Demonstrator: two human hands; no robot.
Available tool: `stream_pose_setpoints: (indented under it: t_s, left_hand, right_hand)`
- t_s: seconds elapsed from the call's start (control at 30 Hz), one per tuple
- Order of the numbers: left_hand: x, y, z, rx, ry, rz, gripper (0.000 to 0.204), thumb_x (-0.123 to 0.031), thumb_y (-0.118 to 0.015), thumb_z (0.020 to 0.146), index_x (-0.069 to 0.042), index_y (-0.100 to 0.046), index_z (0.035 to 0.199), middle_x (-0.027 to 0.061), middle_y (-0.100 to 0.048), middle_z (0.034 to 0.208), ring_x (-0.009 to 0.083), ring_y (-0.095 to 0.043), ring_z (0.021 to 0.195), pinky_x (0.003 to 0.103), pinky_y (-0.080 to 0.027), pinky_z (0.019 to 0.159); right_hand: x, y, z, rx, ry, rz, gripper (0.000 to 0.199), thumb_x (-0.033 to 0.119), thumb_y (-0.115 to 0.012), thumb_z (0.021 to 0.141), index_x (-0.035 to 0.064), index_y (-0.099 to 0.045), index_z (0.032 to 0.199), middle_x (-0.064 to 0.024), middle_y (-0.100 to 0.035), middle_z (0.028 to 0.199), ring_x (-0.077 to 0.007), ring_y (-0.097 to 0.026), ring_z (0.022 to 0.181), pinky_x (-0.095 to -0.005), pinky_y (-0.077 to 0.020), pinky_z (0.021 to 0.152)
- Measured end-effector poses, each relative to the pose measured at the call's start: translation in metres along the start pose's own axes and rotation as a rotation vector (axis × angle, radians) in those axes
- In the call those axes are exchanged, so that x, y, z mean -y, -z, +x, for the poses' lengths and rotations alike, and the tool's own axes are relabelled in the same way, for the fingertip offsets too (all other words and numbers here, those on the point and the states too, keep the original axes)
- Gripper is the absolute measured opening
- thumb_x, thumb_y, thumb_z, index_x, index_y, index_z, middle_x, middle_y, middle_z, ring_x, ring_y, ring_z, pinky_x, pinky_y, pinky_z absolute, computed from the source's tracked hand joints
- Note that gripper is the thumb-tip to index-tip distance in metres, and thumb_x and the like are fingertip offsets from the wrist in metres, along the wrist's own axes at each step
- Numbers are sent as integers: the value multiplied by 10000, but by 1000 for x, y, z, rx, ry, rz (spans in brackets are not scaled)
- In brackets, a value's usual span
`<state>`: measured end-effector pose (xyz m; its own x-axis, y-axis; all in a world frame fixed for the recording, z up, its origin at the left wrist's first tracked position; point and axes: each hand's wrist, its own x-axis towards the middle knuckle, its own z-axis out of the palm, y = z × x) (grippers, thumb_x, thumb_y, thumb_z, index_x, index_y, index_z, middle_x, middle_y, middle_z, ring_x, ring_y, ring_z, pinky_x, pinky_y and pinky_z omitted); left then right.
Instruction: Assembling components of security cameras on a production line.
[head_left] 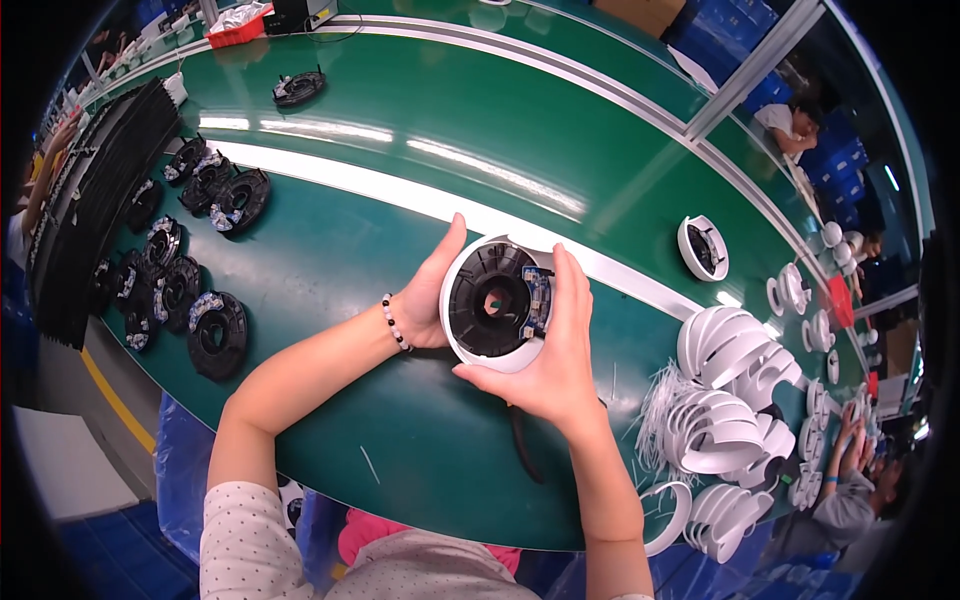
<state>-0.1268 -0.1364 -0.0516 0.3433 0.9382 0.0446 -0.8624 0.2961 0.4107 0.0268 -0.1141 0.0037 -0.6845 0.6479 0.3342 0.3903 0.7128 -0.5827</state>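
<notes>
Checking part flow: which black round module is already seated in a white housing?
The black round module held between both hands, ringed by the white housing. The modules at left lie bare on the belt.

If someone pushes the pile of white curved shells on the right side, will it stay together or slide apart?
The white curved shells would probably slide apart: they lie loosely nested, leaning at different angles. They look thin and smooth, so likely light and slippery on the glossy green table.

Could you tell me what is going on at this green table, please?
A person holds a round white plastic housing with a black ring-shaped insert above the green table, left hand on one side, right hand on the other. Loose black ring-shaped parts lie to the left; stacked white curved plastic shells lie to the right.
</notes>
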Motion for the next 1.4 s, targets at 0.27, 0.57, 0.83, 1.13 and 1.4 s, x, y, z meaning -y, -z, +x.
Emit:
stream_pose_setpoints:
  t_s: [0.27, 0.57, 0.83, 1.13, 1.4]
  left_hand:
    - [1, 19, -1, 47, 82, -36, 818, -685, -166, 789, -44, -394, 1242, 127, -449, 1231, 232, -454, 1119, 379, -376, 945]
    - [-2, 11, -9, 54, -66, -105, 473, -358, -453, 783, -26, -494, 1118, 129, -556, 1053, 226, -551, 946, 366, -453, 841]
    - [-10, 3, 8, -193, -229, 20, 585, -400, -399, 782, 2, -407, 1205, 163, -512, 1131, 262, -514, 1023, 385, -407, 901]
    - [-57, 133, 137, -526, -714, -4, 318, -200, -403, 894, -32, -375, 1163, 115, -472, 1104, 224, -495, 1012, 356, -417, 871]
    - [-71, 146, 161, -904, -731, 391, 417, -178, -485, 868, -33, -332, 1228, 110, -477, 1124, 185, -453, 1024, 301, -366, 882]
  right_hand:
    - [-5, 7, 4, 159, 40, 51, 1178, 250, -831, 408, -52, -127, 1302, -241, -222, 1295, -394, -268, 1176, -437, -296, 957]
    - [1, -20, 2, -36, 30, 12, 1185, 294, -817, 423, -37, -106, 1311, -236, -205, 1311, -393, -262, 1176, -445, -259, 964]
    - [-10, -37, -7, -173, -62, 18, 1120, 327, -783, 539, -12, -70, 1335, -239, -107, 1371, -411, -125, 1256, -467, -163, 1014]
    - [37, 58, -114, -209, 77, -398, 181, 74, -704, 611, 45, -631, 773, -38, -567, 621, -183, -515, 509, -290, -390, 482]
    - [22, 95, -182, 173, -943, -676, 418, 435, -727, 566, 38, -596, 545, -95, -545, 487, -272, -555, 475, -353, -428, 462]
